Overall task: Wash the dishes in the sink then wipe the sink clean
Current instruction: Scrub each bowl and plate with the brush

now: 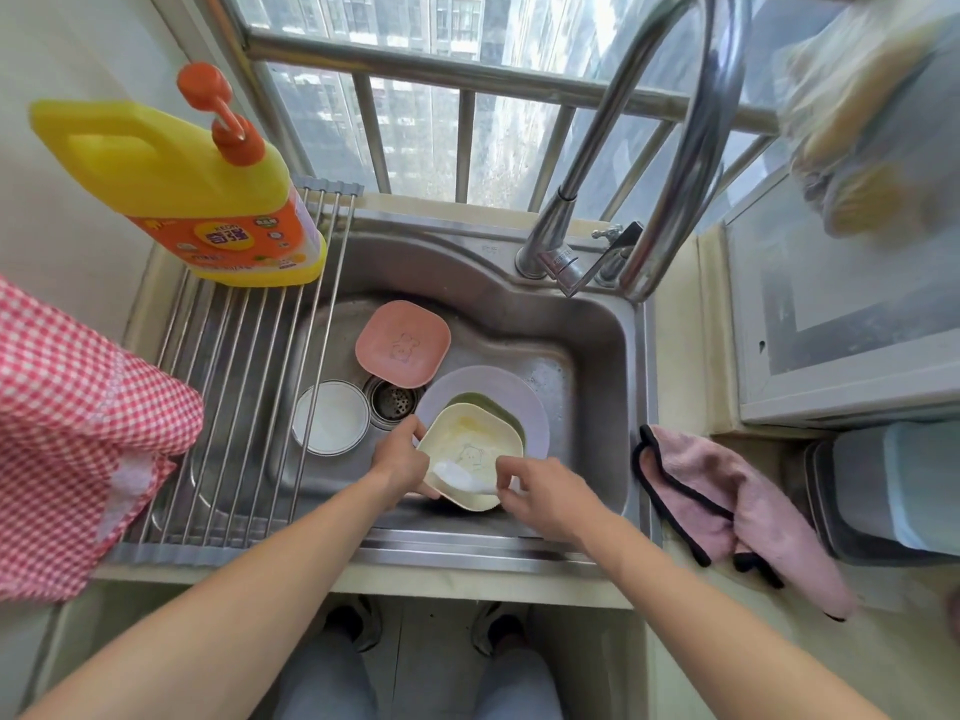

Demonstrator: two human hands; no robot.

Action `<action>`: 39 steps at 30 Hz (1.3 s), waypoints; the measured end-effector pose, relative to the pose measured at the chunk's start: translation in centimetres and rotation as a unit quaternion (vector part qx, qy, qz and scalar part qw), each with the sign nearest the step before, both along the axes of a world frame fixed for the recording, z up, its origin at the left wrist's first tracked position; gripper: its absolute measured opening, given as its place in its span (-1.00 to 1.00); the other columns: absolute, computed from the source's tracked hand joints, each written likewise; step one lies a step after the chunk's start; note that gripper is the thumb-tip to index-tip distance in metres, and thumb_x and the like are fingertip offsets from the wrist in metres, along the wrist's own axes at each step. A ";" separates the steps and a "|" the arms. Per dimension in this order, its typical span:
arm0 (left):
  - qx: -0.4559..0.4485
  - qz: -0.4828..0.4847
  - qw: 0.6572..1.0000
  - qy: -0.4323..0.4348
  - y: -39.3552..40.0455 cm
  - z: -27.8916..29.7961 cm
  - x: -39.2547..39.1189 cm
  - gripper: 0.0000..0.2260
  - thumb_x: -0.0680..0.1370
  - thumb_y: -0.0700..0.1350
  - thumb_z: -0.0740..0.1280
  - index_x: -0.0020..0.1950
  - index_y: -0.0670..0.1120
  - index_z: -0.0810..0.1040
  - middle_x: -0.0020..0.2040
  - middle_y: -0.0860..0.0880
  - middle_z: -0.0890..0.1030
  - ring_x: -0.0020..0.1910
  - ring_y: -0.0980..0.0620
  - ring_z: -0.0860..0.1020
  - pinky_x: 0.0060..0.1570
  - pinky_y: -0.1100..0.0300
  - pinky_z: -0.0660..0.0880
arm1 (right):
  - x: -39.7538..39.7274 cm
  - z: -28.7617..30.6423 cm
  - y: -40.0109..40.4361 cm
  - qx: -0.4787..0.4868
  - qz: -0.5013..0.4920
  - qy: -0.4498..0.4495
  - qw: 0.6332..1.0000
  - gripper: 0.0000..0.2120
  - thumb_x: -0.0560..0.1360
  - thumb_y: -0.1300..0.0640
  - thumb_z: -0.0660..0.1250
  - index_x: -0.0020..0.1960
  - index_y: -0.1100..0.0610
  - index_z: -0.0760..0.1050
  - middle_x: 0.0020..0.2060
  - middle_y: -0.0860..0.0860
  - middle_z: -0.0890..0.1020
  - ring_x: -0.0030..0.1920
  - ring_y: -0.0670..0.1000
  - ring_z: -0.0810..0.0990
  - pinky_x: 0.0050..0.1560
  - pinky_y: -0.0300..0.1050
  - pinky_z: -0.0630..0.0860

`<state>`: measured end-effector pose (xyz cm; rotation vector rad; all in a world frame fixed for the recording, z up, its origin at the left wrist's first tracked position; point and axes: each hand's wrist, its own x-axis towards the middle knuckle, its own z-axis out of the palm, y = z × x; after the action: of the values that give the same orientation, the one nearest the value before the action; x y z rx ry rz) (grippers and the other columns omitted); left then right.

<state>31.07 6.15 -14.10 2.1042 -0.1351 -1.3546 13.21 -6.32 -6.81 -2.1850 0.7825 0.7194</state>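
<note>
Yellow plate (470, 449) in left hand (400, 459) grip

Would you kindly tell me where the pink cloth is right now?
In the head view, the pink cloth lies on the counter right of the sink, beside the person's right forearm and untouched by either hand.

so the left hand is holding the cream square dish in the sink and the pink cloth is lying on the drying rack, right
Not quite. The head view shows the pink cloth lying on the counter to the right of the sink, not on the drying rack. The left hand does hold the cream square dish.
</note>
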 end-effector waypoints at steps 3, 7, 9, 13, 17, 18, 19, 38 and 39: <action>-0.011 -0.005 1.000 -0.011 0.1 0.2 0.1 -0.74 0.43 -0.44 0.10 -0.04 -0.16 0.43 -0.05 -0.17 0.48 -0.19 -0.26 0.65 -0.39 -0.14 0.65 | -1.2 0.4 -2.9 -0.009 0.013 0.039 0.999 -0.97 0.52 0.00 0.25 -0.10 -0.10 0.41 -0.30 -0.10 0.54 -0.21 0.09 0.54 -0.23 -0.04 0.46; -0.030 -0.001 0.999 -0.027 -0.1 0.2 0.1 -0.73 0.42 -0.45 0.11 -0.09 -0.13 0.44 -0.11 -0.16 0.49 -0.17 -0.23 0.63 -0.41 -0.14 0.64 | -0.1 0.1 -3.9 -0.125 -0.007 0.031 0.992 -0.98 0.52 0.07 0.21 -0.09 -0.04 0.40 -0.31 -0.04 0.52 -0.21 0.18 0.54 -0.22 -0.03 0.44; -0.035 -0.002 0.999 -0.032 -0.2 0.1 0.2 -0.72 0.41 -0.45 0.10 -0.11 -0.11 0.44 -0.09 -0.19 0.50 -0.15 -0.24 0.63 -0.42 -0.16 0.63 | 1.1 -0.3 -2.7 -0.175 -0.016 0.015 0.984 -0.98 0.56 0.10 0.19 -0.05 0.00 0.36 -0.26 0.05 0.56 -0.21 0.25 0.55 -0.22 0.00 0.48; -0.027 -0.006 0.999 -0.029 -0.1 -0.3 0.1 -0.76 0.44 -0.45 0.13 -0.11 -0.14 0.44 -0.11 -0.18 0.49 -0.19 -0.22 0.64 -0.41 -0.12 0.64 | 2.5 -1.3 0.9 -0.138 -0.065 -0.025 0.988 -0.97 0.60 0.07 0.16 0.01 0.02 0.33 -0.22 0.12 0.56 -0.19 0.29 0.53 -0.22 0.01 0.43; -0.017 -0.042 0.998 -0.050 0.3 -2.1 0.9 -0.76 0.39 -0.34 0.22 -0.15 0.01 0.45 -0.13 -0.16 0.59 -0.15 -0.24 0.67 -0.31 -0.16 0.65 | 2.0 -1.3 2.3 -0.056 -0.057 -0.036 0.996 -0.98 0.57 0.05 0.20 -0.02 -0.05 0.36 -0.23 0.03 0.54 -0.18 0.21 0.49 -0.22 -0.02 0.41; -0.010 -0.059 0.996 -0.064 0.3 -2.5 1.1 -0.73 0.37 -0.33 0.21 -0.14 0.04 0.45 -0.15 -0.14 0.60 -0.15 -0.23 0.66 -0.28 -0.17 0.65 | 1.6 -1.2 1.9 -0.039 -0.046 -0.029 0.998 -0.98 0.56 0.04 0.21 -0.03 -0.07 0.36 -0.20 0.02 0.56 -0.15 0.18 0.50 -0.21 -0.03 0.41; -0.005 -0.069 0.995 -0.078 0.1 -2.3 1.1 -0.70 0.35 -0.36 0.18 -0.14 0.04 0.45 -0.17 -0.13 0.59 -0.16 -0.23 0.64 -0.30 -0.14 0.64 | 1.2 -1.0 1.3 -0.025 -0.031 -0.017 0.999 -0.98 0.56 0.03 0.22 -0.03 -0.08 0.38 -0.17 0.01 0.57 -0.13 0.15 0.52 -0.21 -0.03 0.41; -0.049 -0.109 0.961 -0.249 -0.6 -1.3 0.3 -0.73 0.33 -0.43 0.12 -0.18 -0.07 0.37 -0.25 -0.02 0.42 -0.25 -0.11 0.36 -0.31 0.03 0.28 | 1.2 -1.3 0.3 0.002 -0.061 -0.019 0.998 -0.96 0.54 0.00 0.28 -0.06 -0.07 0.42 -0.28 -0.08 0.54 -0.17 0.09 0.53 -0.15 -0.01 0.50; -0.051 -0.100 0.961 -0.251 -0.5 -1.3 0.1 -0.72 0.31 -0.43 0.11 -0.19 -0.07 0.36 -0.25 -0.02 0.41 -0.25 -0.11 0.35 -0.32 0.03 0.26 | 0.8 -1.1 -0.3 -0.007 -0.038 0.003 0.999 -0.98 0.53 0.01 0.27 -0.07 -0.08 0.42 -0.23 -0.07 0.57 -0.15 0.10 0.53 -0.12 0.00 0.52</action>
<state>31.19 5.61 -15.43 2.3503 -0.6269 -0.8640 14.02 -6.59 -7.90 -2.1537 0.8708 0.6835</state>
